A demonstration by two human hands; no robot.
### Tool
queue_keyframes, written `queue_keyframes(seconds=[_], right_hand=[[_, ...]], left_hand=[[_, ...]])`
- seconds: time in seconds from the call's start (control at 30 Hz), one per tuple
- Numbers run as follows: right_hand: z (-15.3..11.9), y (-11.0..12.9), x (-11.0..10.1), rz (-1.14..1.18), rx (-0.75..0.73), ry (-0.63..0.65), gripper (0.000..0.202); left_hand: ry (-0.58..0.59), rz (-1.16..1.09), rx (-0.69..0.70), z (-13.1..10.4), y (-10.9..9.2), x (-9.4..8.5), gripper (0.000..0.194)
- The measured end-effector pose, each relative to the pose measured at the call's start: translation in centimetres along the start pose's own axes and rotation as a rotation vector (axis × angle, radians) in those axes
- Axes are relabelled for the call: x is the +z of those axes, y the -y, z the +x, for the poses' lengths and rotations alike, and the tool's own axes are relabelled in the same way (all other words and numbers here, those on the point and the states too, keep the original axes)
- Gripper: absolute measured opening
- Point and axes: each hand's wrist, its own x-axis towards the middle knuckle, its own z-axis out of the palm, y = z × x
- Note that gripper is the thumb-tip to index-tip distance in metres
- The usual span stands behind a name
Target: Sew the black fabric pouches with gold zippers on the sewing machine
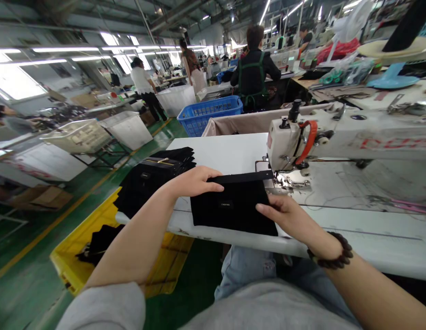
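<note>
A black fabric panel [233, 208] with a small label lies at the front edge of the white sewing table [226, 151]. Its top strip reaches the needle area of the sewing machine [285, 142]. My left hand [199, 181] grips the panel's upper left edge between thumb and fingers. At the panel's right edge, my right hand [285, 211] pinches the fabric, thumb on top, just below the presser foot. A stack of black fabric pieces [147, 178], one with a zipper, rests on the table left of my left hand.
Below the table at left stands a yellow crate [72, 252] holding black pieces. Behind the table are a blue basket [209, 112] and a fabric-lined bin [247, 123]. A person in a dark top [256, 68] sits beyond. Pink scissors [410, 206] lie at right.
</note>
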Motion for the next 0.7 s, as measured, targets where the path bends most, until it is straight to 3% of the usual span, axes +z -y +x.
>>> queue_keyframes(seconds=[0.1, 0.2, 0.33, 0.53, 0.7], right_hand=[[-0.7, -0.6, -0.8, -0.011, 0.05, -0.043, 0.037], [-1.2, -1.2, -1.6, 0.045, 0.116, 0.021, 0.035], [-1.5, -1.8, -1.4, 0.173, 0.18, -0.002, 0.038], [-1.4, -2.5, -0.6, 0.373, 0.226, -0.124, 0.036], [-1.2, -3.4, -0.2, 0.504, 0.249, -0.185, 0.036]], left_hand=[[-0.056, -0.049, -0.053, 0.0, 0.4, -0.2, 0.028], [-0.124, -0.139, -0.104, -0.1, 0.9, -0.2, 0.031], [-0.181, -0.27, -0.211, 0.2, 0.4, 0.5, 0.035], [-0.097, -0.216, -0.221, 1.3, -0.8, 1.8, 0.039], [-0.039, -0.379, -0.28, 1.9, 0.0, 2.8, 0.039]])
